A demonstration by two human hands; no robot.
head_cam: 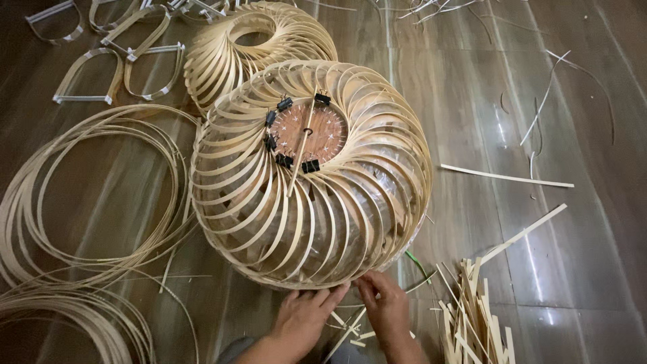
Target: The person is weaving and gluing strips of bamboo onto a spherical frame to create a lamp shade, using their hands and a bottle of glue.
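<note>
A large round lampshade point(310, 175) made of curved bamboo strips lies on the wooden floor. Its brown centre disc point(311, 131) carries several black binder clips point(284, 104) and a thin stick across it. My left hand point(303, 318) rests under the near rim with fingers on the lowest strips. My right hand point(384, 303) pinches the rim just to the right of it. Both hands touch the same near edge of the shade.
A second bamboo shade point(259, 47) stands behind the first. Coils of bamboo strip point(87, 195) lie at left, bent strip loops point(87, 77) at top left. A pile of cut strips point(475, 317) sits at lower right, with loose slivers point(505, 177) scattered right.
</note>
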